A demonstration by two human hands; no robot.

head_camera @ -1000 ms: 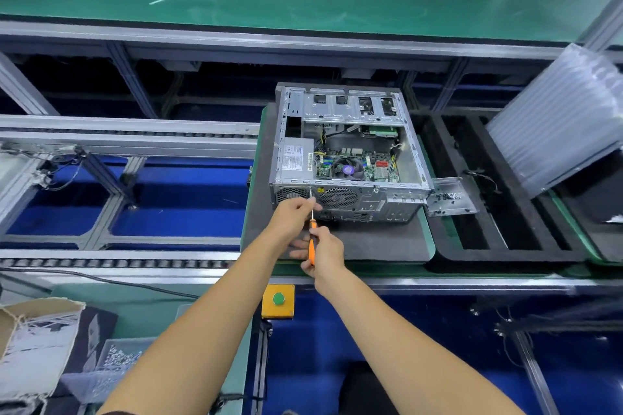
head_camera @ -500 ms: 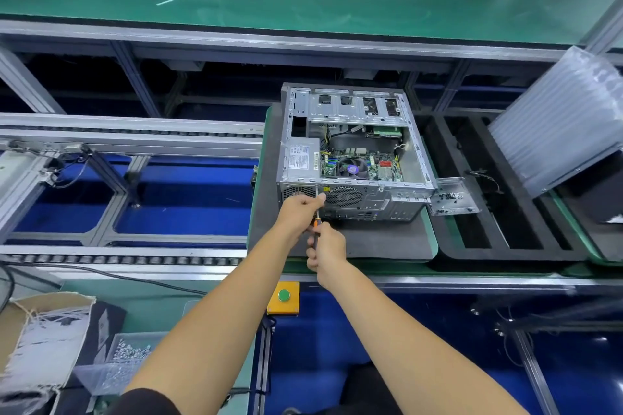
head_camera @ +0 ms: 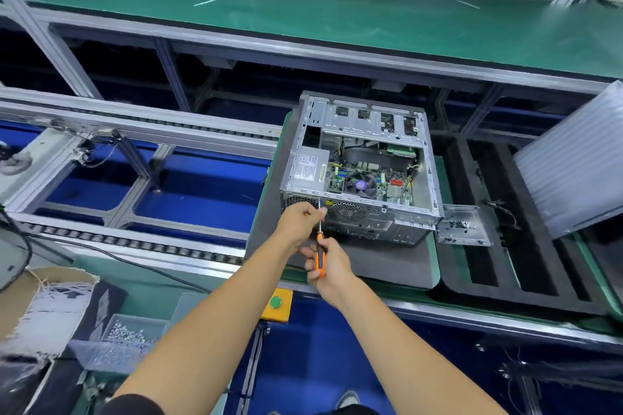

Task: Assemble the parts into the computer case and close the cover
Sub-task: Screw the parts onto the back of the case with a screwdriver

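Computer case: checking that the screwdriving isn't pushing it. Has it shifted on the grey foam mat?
No. The computer case sits in the same spot on the grey foam mat; only the head camera shifted.

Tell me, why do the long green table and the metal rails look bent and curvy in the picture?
In the head view, the wide-angle lens bows straight lines near the edges, so the green table and the roller rails curve; the computer case at the middle looks sharp and evenly lit, while the screw bin in the corner looks smeared.
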